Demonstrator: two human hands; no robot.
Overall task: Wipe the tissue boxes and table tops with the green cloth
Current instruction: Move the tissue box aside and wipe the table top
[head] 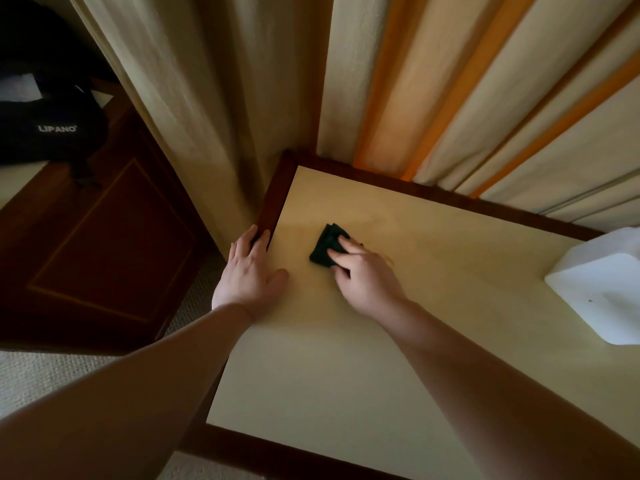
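Observation:
A folded dark green cloth (325, 244) lies on the pale yellow table top (346, 358) near its far left corner. My right hand (363, 275) presses down on the cloth with its fingers laid over the near half. My left hand (251, 271) rests flat on the table's left edge, fingers over the dark wooden rim (277, 195), holding nothing. A white tissue box (602, 289) stands on the table at the right edge of the view, apart from both hands.
Cream and orange striped curtains (450, 98) hang right behind the table's far edge. A dark wooden cabinet (104, 244) stands to the left across a strip of carpet, with a black bag (48, 126) on it.

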